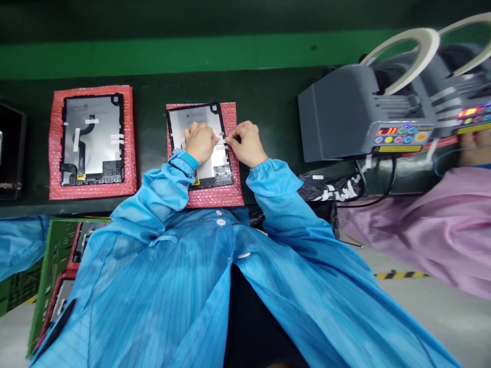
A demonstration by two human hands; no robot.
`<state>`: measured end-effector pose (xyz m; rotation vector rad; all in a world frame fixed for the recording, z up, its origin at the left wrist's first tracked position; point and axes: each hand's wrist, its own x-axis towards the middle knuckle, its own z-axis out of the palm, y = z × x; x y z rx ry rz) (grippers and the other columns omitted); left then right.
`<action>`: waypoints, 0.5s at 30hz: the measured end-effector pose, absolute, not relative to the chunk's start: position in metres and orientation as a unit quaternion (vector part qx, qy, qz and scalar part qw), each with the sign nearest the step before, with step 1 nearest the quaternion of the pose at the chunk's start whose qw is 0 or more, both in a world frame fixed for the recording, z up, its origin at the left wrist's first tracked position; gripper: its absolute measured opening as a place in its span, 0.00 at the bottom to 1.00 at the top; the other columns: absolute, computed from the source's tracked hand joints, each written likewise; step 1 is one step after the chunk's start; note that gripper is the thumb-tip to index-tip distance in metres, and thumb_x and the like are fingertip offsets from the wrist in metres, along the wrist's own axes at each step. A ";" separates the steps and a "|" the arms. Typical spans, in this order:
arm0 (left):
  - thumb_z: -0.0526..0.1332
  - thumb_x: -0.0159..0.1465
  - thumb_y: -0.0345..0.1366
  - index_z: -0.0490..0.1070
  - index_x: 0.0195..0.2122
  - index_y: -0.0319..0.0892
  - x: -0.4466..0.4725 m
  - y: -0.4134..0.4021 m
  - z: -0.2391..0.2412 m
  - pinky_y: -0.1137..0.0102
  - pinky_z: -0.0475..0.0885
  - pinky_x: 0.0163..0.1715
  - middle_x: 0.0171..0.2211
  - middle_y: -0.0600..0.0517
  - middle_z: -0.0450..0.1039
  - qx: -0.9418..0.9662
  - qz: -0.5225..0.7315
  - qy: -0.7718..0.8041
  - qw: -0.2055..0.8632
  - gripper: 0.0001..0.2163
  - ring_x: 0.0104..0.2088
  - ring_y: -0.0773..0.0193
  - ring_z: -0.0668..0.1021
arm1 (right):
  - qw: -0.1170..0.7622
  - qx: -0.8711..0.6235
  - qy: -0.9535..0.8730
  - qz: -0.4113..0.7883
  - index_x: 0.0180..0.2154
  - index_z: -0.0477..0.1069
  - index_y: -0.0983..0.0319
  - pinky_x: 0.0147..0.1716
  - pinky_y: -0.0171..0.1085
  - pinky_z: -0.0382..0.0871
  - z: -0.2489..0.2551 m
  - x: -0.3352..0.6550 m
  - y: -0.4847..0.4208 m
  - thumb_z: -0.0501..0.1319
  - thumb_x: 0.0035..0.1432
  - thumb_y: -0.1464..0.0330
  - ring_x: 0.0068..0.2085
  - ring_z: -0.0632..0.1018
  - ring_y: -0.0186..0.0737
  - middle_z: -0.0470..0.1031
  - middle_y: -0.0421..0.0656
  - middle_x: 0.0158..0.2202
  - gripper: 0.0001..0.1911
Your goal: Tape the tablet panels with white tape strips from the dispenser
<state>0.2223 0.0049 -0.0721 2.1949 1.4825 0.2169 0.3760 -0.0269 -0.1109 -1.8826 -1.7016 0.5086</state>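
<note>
Got tablet panel (207, 169) on pink wrap (230, 118), long axis near-far, far end slightly L. Covering its middle w/ bunched-finger L hand (201, 143), pinching narrow at R edge w/ R hand (247, 144); can't tell re: anything held. 2nd panel (102, 135) L, grey machine (337, 117) R.

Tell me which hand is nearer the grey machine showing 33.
Right. The right hand is left of the machine; the left hand is farther left, over the panel.

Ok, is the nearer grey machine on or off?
On: the grey machine has its red display lit.
</note>
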 end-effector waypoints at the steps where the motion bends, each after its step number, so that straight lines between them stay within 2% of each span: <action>1: 0.57 0.67 0.36 0.72 0.32 0.41 0.223 0.004 -0.074 0.51 0.60 0.56 0.45 0.43 0.73 0.805 0.083 0.539 0.235 0.08 0.56 0.44 0.67 | 0.267 -0.702 -0.634 0.182 0.29 0.69 0.61 0.57 0.59 0.59 -0.112 0.376 -0.027 0.59 0.58 0.69 0.50 0.69 0.51 0.70 0.49 0.41 0.05; 6: 0.57 0.67 0.37 0.71 0.31 0.41 0.223 0.003 -0.078 0.51 0.60 0.56 0.45 0.42 0.73 0.813 0.092 0.532 0.220 0.09 0.56 0.43 0.67 | 0.254 -0.695 -0.651 0.170 0.31 0.71 0.61 0.58 0.62 0.59 -0.118 0.378 -0.029 0.58 0.60 0.67 0.53 0.68 0.54 0.69 0.50 0.41 0.06; 15: 0.57 0.68 0.38 0.72 0.33 0.40 0.223 0.000 -0.079 0.51 0.58 0.57 0.46 0.41 0.73 0.818 0.093 0.528 0.208 0.09 0.58 0.43 0.66 | 0.252 -0.737 -0.604 0.172 0.27 0.69 0.62 0.58 0.63 0.56 -0.115 0.375 -0.027 0.60 0.57 0.68 0.51 0.68 0.55 0.70 0.51 0.39 0.07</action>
